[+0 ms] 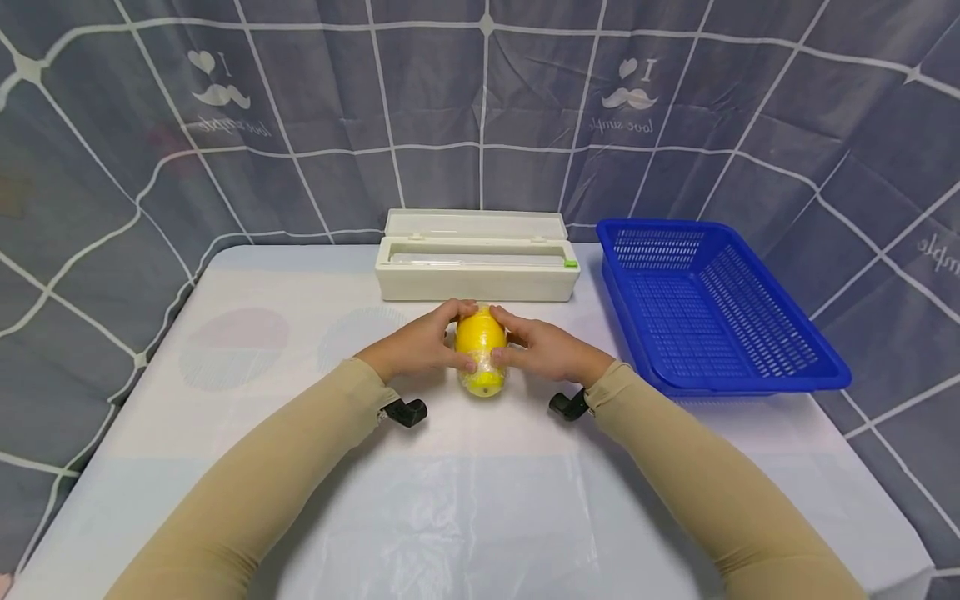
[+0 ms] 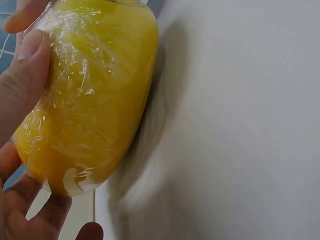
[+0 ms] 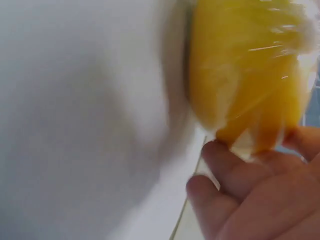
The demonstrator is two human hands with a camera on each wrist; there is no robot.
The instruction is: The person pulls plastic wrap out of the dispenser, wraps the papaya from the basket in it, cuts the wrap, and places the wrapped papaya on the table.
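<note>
A yellow oval fruit (image 1: 482, 340) wrapped in shiny cling film lies on the table between both hands; its exact kind cannot be told. My left hand (image 1: 429, 340) holds its left side, the thumb on the near part and the fingers at the far end. From the other side my right hand (image 1: 551, 346) grips it the same way. In the left wrist view, the film on the fruit (image 2: 95, 95) is wrinkled, with the thumb (image 2: 30, 65) against it. Fingertips (image 3: 220, 155) touch the fruit's far end in the right wrist view.
Behind the hands stands a white cling film dispenser (image 1: 476, 283) with its lid raised and a green slider at its right. A blue slotted plastic basket (image 1: 652, 367) sits at the right of the table (image 1: 465, 517). A grey checked curtain (image 1: 435, 92) hangs around.
</note>
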